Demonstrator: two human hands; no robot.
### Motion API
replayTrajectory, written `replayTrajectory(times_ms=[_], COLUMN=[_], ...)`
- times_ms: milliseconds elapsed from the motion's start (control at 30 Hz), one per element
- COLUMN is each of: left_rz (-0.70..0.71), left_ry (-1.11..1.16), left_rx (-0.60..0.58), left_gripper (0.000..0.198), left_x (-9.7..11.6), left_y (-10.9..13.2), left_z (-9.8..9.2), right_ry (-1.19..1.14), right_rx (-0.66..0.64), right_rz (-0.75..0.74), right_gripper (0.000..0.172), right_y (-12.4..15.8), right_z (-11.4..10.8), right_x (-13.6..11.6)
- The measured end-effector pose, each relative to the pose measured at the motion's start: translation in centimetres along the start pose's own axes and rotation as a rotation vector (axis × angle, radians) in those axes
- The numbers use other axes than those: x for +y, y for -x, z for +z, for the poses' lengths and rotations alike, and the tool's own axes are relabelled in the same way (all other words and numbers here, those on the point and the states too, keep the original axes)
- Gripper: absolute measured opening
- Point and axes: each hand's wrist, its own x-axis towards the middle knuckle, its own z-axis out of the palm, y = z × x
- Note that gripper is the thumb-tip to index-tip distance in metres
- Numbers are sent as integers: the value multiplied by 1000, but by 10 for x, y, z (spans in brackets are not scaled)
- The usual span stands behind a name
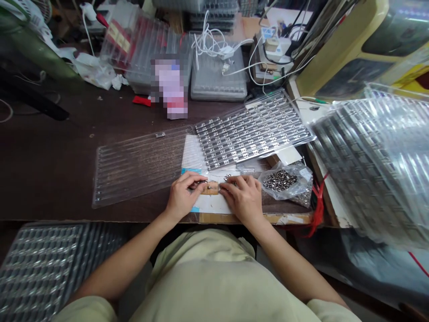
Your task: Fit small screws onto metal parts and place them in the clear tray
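Observation:
On a white sheet (pixel 216 206) at the table's front edge lies a small tan block (pixel 211 189) with a little metal piece on it. My left hand (pixel 183 195) is at the block's left end, thumb and fingers pinched around something small and dark that I cannot make out. From the right, my right hand (pixel 246 199) comes to the block's other end, its fingertips closed together; what they hold is too small to name. Just behind the right fingers lie a few loose shiny metal parts (pixel 228 177).
Behind my hands is a tray full of metal-shelled connectors (pixel 251 129). A clear ribbed tray (pixel 140 167) at left carries one connector (pixel 161 134). An open plastic bag of small metal parts (pixel 280 181) sits right. Stacked trays (pixel 375 165) rise far right; more trays (pixel 36 273) stand lower left.

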Motion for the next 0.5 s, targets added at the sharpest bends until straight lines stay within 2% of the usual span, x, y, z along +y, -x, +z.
replayTrajectory(times_ms=[100,200,500], left_rz=[109,180,189], left_ry=[-78,-119,-150], left_rx=[-68,-85,-86], left_gripper=[13,14,12], left_x=[7,9,2], left_y=[-1,-1,-1], left_z=[8,14,18], right_ry=[17,-3,-107], right_rx=[11,19,75], right_rz=[-64,-57,10], right_gripper=[11,12,11], right_y=[3,4,5], right_z=[2,7,9], right_x=[7,9,11])
